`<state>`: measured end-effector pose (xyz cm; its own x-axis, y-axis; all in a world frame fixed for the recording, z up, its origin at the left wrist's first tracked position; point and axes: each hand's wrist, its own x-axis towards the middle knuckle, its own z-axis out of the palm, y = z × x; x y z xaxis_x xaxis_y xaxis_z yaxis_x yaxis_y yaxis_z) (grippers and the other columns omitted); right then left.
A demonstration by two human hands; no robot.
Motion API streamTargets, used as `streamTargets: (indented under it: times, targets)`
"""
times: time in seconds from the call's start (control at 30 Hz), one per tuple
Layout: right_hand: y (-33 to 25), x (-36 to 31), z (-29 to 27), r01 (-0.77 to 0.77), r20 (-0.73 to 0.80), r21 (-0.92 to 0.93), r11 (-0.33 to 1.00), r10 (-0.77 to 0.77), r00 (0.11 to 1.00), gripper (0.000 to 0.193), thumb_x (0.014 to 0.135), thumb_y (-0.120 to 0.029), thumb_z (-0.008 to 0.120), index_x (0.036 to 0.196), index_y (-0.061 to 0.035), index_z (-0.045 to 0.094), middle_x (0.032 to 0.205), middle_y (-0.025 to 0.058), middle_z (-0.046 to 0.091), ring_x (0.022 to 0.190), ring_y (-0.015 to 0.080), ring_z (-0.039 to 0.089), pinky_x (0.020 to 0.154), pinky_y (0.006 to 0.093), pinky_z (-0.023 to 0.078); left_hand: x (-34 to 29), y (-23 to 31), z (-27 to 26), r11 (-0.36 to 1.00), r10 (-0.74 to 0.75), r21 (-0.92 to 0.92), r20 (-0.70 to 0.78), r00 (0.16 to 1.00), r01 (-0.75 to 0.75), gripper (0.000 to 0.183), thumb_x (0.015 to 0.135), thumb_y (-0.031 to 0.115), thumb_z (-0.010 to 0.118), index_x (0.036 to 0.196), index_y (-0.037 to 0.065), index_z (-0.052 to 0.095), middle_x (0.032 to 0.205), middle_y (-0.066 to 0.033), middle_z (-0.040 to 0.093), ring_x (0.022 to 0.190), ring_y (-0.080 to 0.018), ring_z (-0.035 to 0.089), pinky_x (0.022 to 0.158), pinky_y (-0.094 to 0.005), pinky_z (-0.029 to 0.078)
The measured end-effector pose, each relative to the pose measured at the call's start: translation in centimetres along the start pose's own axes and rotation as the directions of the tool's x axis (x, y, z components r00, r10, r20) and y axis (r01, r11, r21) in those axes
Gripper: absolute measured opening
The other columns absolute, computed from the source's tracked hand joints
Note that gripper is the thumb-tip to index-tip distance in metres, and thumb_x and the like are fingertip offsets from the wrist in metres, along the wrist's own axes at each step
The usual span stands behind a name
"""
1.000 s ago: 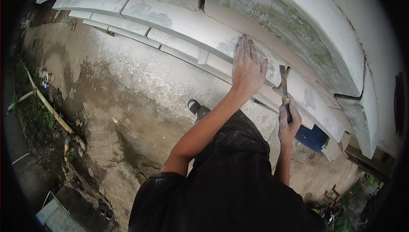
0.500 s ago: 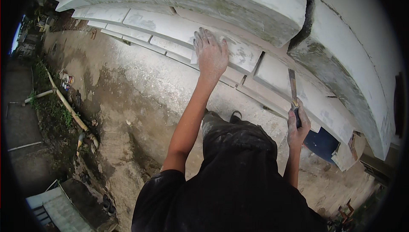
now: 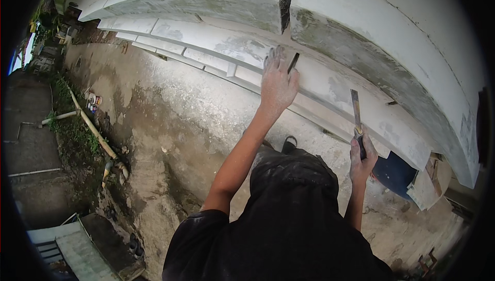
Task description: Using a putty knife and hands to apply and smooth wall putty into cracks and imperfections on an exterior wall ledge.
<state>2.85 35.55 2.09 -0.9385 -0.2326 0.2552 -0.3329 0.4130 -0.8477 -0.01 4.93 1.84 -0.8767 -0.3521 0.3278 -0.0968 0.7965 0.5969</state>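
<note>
My left hand is dusted with white powder and lies on the lower pale ledge, its fingers stretched out. Just beside its fingers is a dark narrow gap in that ledge. Wrapped round the dark handle of a narrow scraper is my right hand, also dusty. The scraper's flat blade points up and away, in front of the ledge; whether it touches the surface I cannot tell. Above both hands curves a thicker white ledge with a rough, grey-green stained underside.
A wide dark crack splits the upper ledge. Below lies a stained concrete floor. To the left run a pale pipe and plants; a small bucket stands near it. A dark blue object and broken board lie at right.
My left hand has slid right along the lower ledge, up to the narrow gap. The view has shifted right with my body. The scraper stays in my right hand.
</note>
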Motion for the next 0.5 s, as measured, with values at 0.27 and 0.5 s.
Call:
streamTargets:
  times: [0.27, 0.5]
  targets:
    - [0.6, -0.7, -0.7, -0.133, 0.026, 0.027, 0.991, 0.132, 0.991, 0.045, 0.093, -0.005, 0.063, 0.136, 0.0053, 0.057, 0.11, 0.0155, 0.07, 0.088, 0.0154, 0.061, 0.084, 0.0296, 0.048, -1.9, 4.0, 4.2, 0.983, 0.074, 0.171, -0.012, 0.997, -0.071, 0.072, 0.094, 0.03, 0.052, 0.146, -0.014, 0.03, 0.151, -0.0361, 0.032, 0.143, -0.0481, 0.029, 0.118, -0.0556, 0.022]
    - [0.9, -0.7, -1.3, -0.182, 0.03, 0.065, 0.981, 0.18, 0.983, 0.046, 0.092, -0.008, 0.064, 0.136, 0.0046, 0.057, 0.11, 0.0169, 0.07, 0.091, 0.0158, 0.061, 0.086, 0.0299, 0.048, -2.1, 3.7, 1.8, 0.954, 0.295, 0.044, 0.042, 0.954, -0.297, 0.063, 0.094, 0.028, 0.054, 0.145, -0.007, 0.039, 0.152, -0.0245, 0.038, 0.142, -0.0427, 0.034, 0.119, -0.0528, 0.024]
